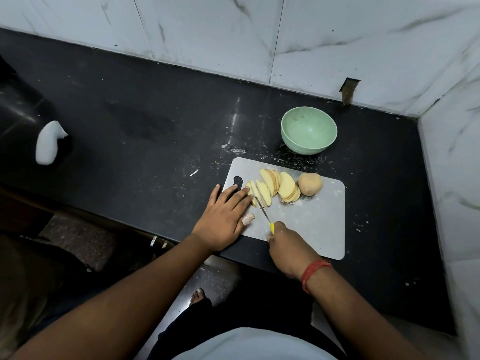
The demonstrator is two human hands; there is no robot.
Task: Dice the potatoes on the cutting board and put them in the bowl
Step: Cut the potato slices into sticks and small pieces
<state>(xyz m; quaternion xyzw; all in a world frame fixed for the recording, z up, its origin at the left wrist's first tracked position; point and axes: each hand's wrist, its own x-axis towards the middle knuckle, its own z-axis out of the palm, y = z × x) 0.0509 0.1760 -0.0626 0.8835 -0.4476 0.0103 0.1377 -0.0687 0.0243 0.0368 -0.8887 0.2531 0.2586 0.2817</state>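
Note:
A grey cutting board (314, 222) lies on the black counter. On it, pale potato slices (275, 187) lean in a fanned row, and a whole unpeeled potato (310, 184) sits at their right end. My left hand (226, 214) lies flat with straight fingers pressing the leftmost slices. My right hand (288, 245) grips the yellow handle of a thin knife (263, 213), whose blade runs into the slices beside my left fingertips. The green bowl (309, 129) stands just beyond the board and looks hollow inside.
The counter (145, 141) meets marble-patterned walls at the back and right, forming a corner near the bowl. A white object (49, 142) stands at the far left. The counter's front edge runs under my wrists. White crumbs speckle the counter around the board.

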